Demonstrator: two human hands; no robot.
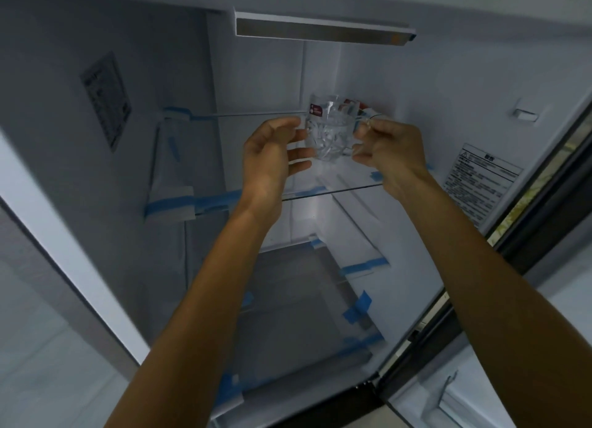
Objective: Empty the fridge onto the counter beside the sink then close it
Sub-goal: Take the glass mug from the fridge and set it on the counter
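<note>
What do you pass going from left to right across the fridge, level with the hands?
grey sticker → left hand → glass mug → right hand → white warning label

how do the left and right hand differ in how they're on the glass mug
The left hand is spread, fingers nearly straight against the side of the glass mug; the right hand is curled, pinching the handle. Both reach into the open fridge at about the same height.
</note>
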